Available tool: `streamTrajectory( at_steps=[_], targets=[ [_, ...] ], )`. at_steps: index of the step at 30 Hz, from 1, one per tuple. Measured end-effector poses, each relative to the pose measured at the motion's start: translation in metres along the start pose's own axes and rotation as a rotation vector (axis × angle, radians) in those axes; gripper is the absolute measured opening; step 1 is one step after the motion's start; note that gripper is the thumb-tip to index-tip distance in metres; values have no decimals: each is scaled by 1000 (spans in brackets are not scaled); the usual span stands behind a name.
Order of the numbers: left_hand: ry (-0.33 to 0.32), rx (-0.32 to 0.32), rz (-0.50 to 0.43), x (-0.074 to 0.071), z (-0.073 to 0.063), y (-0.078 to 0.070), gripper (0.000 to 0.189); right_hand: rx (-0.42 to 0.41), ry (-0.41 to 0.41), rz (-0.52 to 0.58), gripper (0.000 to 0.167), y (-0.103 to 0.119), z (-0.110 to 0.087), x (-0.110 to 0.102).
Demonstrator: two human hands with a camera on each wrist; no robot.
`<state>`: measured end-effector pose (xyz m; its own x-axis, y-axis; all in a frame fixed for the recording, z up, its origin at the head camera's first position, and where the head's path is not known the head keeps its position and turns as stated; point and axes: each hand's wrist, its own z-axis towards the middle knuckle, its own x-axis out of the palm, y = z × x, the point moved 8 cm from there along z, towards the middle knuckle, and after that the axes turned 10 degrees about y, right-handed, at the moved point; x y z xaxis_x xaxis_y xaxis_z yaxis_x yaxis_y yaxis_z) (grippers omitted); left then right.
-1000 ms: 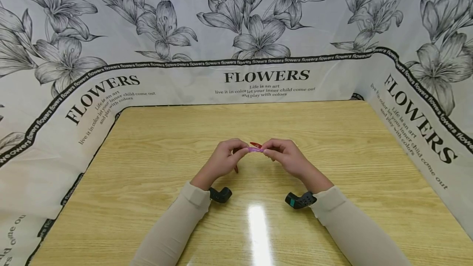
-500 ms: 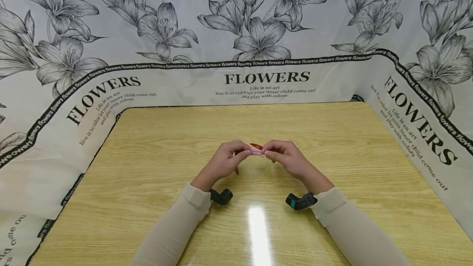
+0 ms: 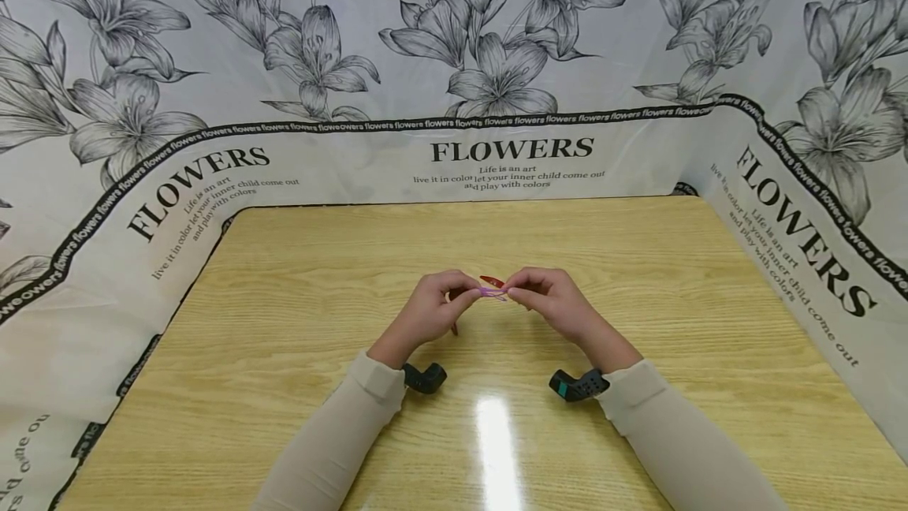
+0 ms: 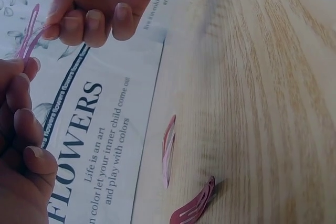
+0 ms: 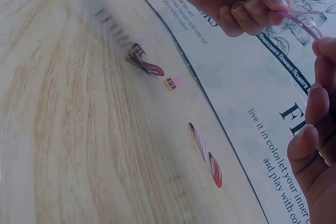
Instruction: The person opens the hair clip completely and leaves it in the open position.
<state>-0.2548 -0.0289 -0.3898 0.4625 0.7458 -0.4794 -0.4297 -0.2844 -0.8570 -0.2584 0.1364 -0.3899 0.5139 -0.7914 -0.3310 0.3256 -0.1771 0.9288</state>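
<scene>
My left hand [image 3: 441, 304] and right hand [image 3: 552, 298] meet over the table, fingertips pinching a purple-pink snap hair clip [image 3: 491, 292] from its two ends. In the left wrist view the clip [image 4: 30, 38] has its two narrow arms spread apart; the right hand [image 4: 100, 11] pinches one arm at its end, while the left hand [image 4: 23, 140] grips the base. Thumb and forefinger do the pinching on both sides, with the other fingers curled. Close behind the hands lies a red snap clip [image 3: 492, 281].
In the right wrist view, a dark red snap clip [image 5: 151, 68], a small pink claw clip [image 5: 173, 83], a light pink snap clip [image 5: 199, 142] and another red snap clip [image 5: 216, 170] lie on the wooden table [image 3: 319, 274]. A white flower-printed cloth [image 3: 355, 164] borders the table.
The hair clip, seen as one band a second ago, now shows two arms parting towards the right hand. The right fingertips have shifted slightly on it; the left hand has barely moved.
</scene>
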Motion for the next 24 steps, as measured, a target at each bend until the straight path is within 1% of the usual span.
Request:
streamTrajectory(
  at_steps=[5,13,16,20,24],
  targets=[
    [-1,-9,16,1,0,1,20,35,-8,-22,15,-2,-1,-3],
    [4,-12,60,5,1,4,23,100,-14,-114,13,-8,-4,-7],
    [-4,-9,95,7,1,4,23,114,-13,-143,13,-10,-6,-8],
    [-18,3,145,9,0,4,20,129,-11,-182,14,-12,-7,-8],
    [-24,22,167,12,1,6,18,145,-17,-242,12,-14,-8,-10]
  ],
)
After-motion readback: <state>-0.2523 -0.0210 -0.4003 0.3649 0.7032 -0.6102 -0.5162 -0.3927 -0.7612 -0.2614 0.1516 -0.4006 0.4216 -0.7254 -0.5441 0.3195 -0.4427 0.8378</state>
